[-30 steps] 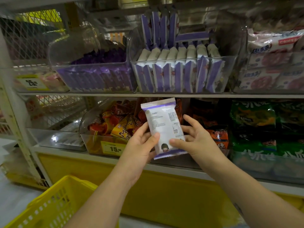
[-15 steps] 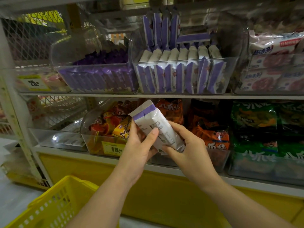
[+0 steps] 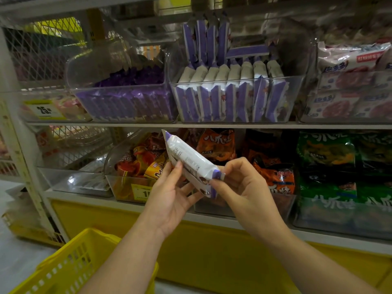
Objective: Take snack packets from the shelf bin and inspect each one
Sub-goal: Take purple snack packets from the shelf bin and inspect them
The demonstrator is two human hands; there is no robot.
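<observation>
A white and purple snack packet (image 3: pixel 189 160) is held edge-on in front of the lower shelf, tilted with its sealed top end up to the left. My left hand (image 3: pixel 172 194) supports it from below with thumb on its side. My right hand (image 3: pixel 241 187) pinches its lower purple end. On the upper shelf stands a clear bin (image 3: pixel 297 96) packed with several matching white and purple packets (image 3: pixel 231 98), a few more upright behind them.
A clear bin of purple packets (image 3: pixel 127 102) sits left of it, pink-and-white packs (image 3: pixel 350 85) right. Below are red and orange snacks (image 3: pixel 144 160), orange bags (image 3: pixel 273 177) and green bags (image 3: pixel 326 166). A yellow basket (image 3: pixel 70 270) is at bottom left.
The packet has been turned from facing me flat, printed back visible, to lying tilted and nearly edge-on. Both hands shifted their hold, the right one moving to the lower end.
</observation>
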